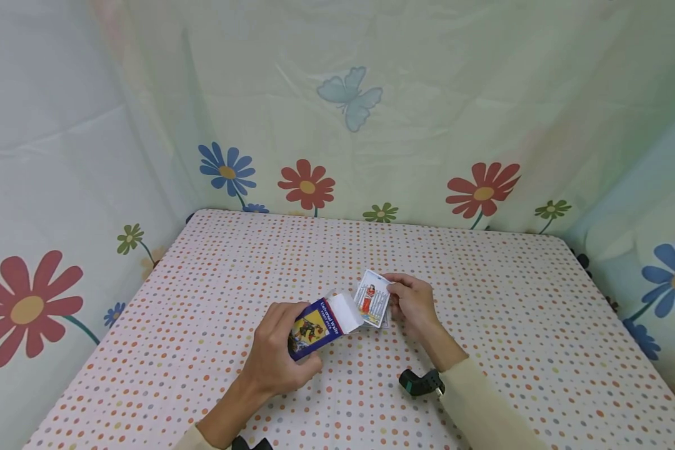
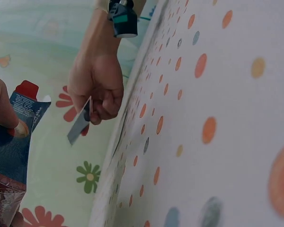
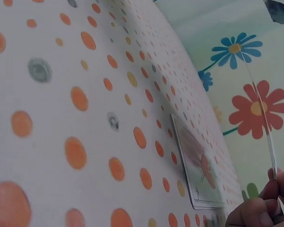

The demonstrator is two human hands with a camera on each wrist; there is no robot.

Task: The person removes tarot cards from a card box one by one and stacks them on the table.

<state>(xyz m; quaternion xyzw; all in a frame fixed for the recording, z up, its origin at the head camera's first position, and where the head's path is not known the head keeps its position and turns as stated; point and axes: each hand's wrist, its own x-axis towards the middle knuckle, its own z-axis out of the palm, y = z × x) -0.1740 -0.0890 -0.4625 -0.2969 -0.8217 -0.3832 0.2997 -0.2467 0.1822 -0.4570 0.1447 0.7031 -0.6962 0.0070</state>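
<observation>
While the left hand (image 1: 274, 353) grips a tarot box (image 1: 315, 330), the right hand (image 1: 417, 304) pinches a card (image 1: 373, 299) to its right. Another card (image 3: 198, 165) lies on the tabletop (image 1: 484, 281).

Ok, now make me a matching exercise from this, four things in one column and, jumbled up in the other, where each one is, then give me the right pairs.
Things
1. Box
2. Card with the red figure
3. Other card
4. Butterfly

Places
A. Lying flat on the spotted tablecloth
B. On the curtain behind the table
C. Gripped in the left hand
D. Pinched in the right hand

Right pairs: 1-C, 2-D, 3-A, 4-B.
</observation>
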